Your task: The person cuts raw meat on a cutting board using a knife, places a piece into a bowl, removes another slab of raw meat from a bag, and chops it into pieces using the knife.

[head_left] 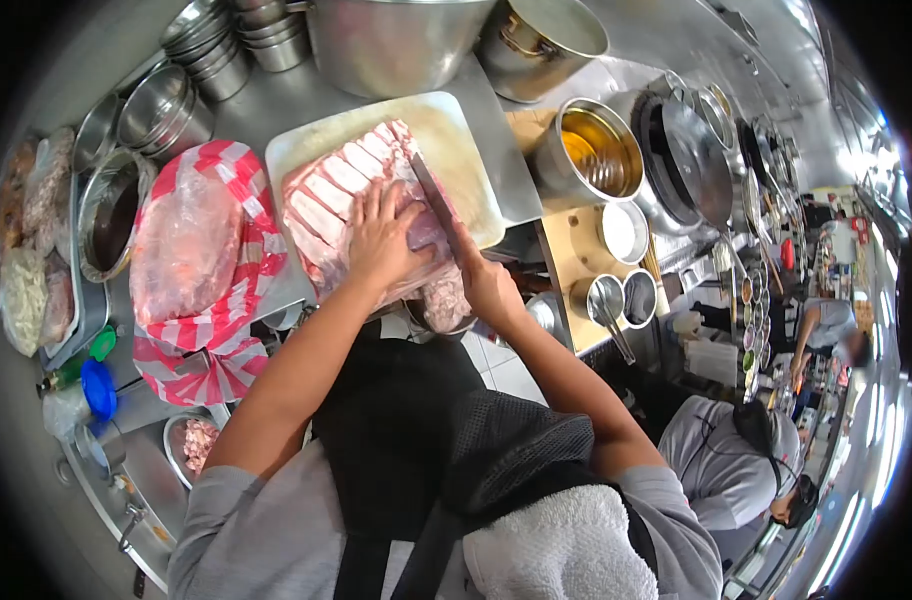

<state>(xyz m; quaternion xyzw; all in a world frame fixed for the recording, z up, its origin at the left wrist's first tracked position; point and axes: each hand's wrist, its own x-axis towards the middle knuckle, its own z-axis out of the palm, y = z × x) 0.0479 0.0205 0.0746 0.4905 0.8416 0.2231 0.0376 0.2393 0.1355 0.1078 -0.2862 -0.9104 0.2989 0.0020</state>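
Note:
A slab of raw ribs [326, 200] lies on a white cutting board [466, 130], its bone side up. Flat on the meat rests my left hand [383, 235], fingers spread. My right hand [491, 290] is wrapped round the handle of a long knife [436, 200], whose blade runs along the right edge of the slab. Below the board's near edge, a lump of pale meat [446, 302] sits close to my right hand, above what looks like a metal bowl, mostly hidden.
To the left, wrapped meat lies in a red-and-white striped bag [271, 255]. Stacked metal bowls [206, 50] and a large pot [396, 45] stand behind. At right are a pot of yellowish liquid [601, 150], a wok [701, 165] and a co-worker [726, 455].

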